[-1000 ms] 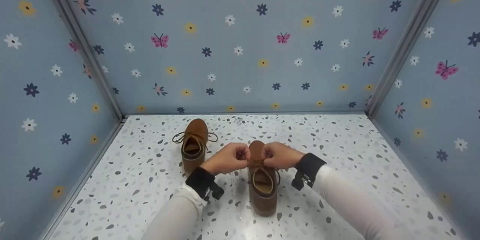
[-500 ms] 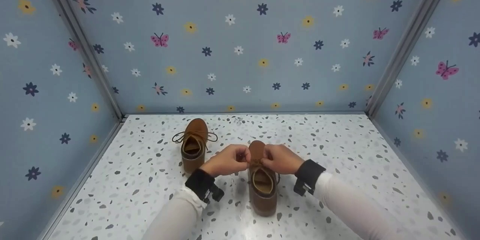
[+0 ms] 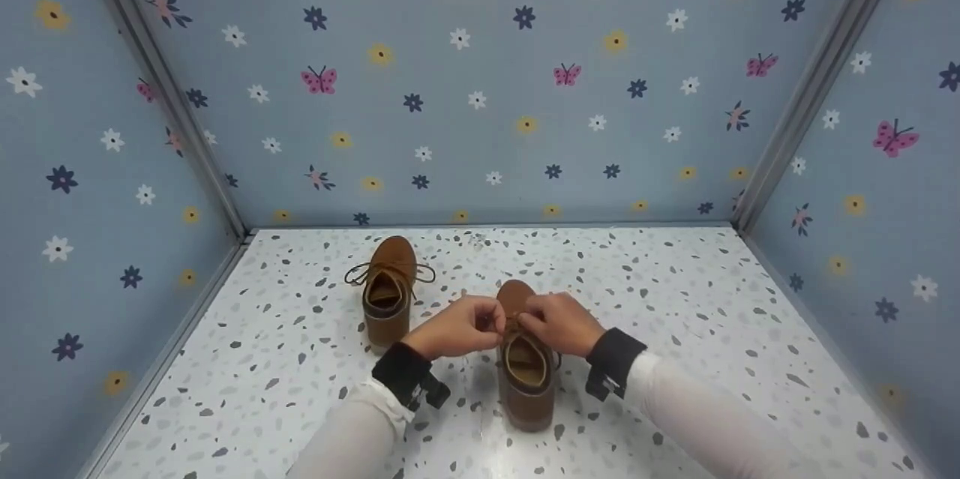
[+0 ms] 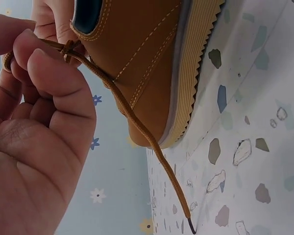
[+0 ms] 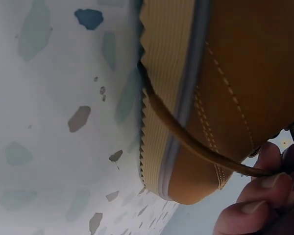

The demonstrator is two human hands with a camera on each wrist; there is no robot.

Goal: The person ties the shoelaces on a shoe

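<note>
A brown lace-up shoe (image 3: 529,408) stands in the middle of the floor, toe pointing away from me. Over its laces my left hand (image 3: 463,325) pinches a loop of the brown shoelace (image 4: 137,123) between thumb and fingers. A small knot shows beside those fingers in the left wrist view, and one lace end with a dark tip hangs down to the floor. My right hand (image 3: 566,323) works at the same lacing from the other side, fingers curled on the lace. In the right wrist view the other lace end (image 5: 196,147) runs from those fingers across the shoe's side.
Left of the hands stands a second brown shoe (image 3: 388,327), its lace tied in a bow. The speckled white floor (image 3: 660,276) is bounded by blue flowered panels (image 3: 480,149) at the back and both sides, with grey metal corner posts.
Both hands have drawn slightly nearer to me, and the right hand has shifted left, closer to the left hand. Both shoes stay in place.
</note>
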